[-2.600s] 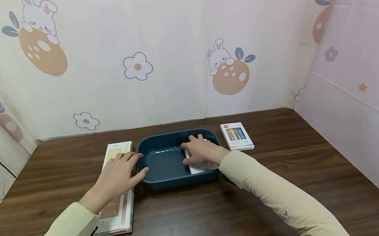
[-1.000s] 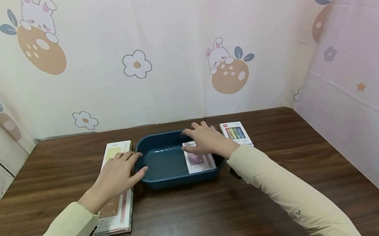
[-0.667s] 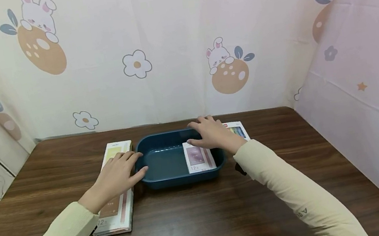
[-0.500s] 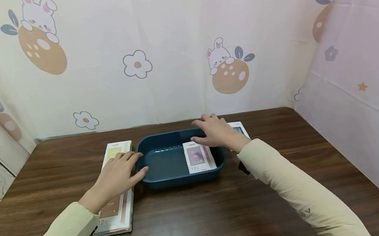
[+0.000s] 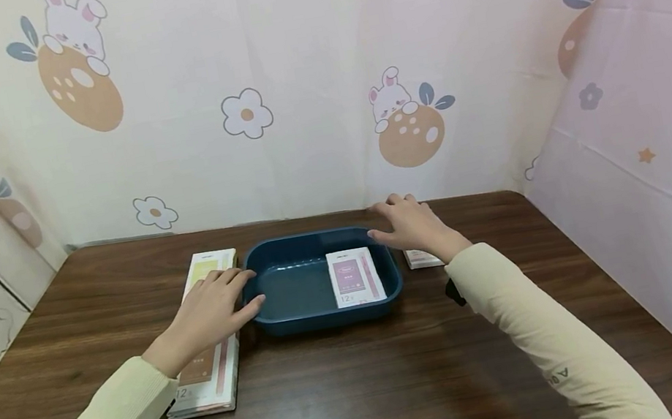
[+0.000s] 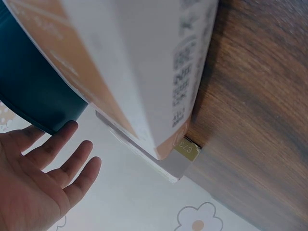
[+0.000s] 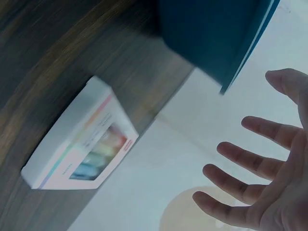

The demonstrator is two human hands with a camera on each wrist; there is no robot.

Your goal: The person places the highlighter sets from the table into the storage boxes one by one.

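A dark blue plastic bin (image 5: 328, 320) stands at the middle of the table. Inside it, against the right end, lies a flat white box with a purple panel (image 5: 355, 276). My left hand (image 5: 210, 313) rests at the bin's left rim, thumb and fingers spread. Just right of the bin, my right hand (image 5: 416, 229) hovers with spread fingers and holds nothing. Under it on the table is a white box with a window showing coloured sticks (image 7: 98, 156); in the head view the hand hides most of this box.
Several flat white boxes (image 5: 216, 390) lie stacked left of the bin, partly under my left forearm. A curtain printed with rabbits and flowers (image 5: 304, 96) hangs behind the brown wooden table (image 5: 354, 399).
My right hand has let go of the purple-panel box in the bin, lifted out and moved right, over the box of coloured sticks. The left hand stays at the bin's left rim.
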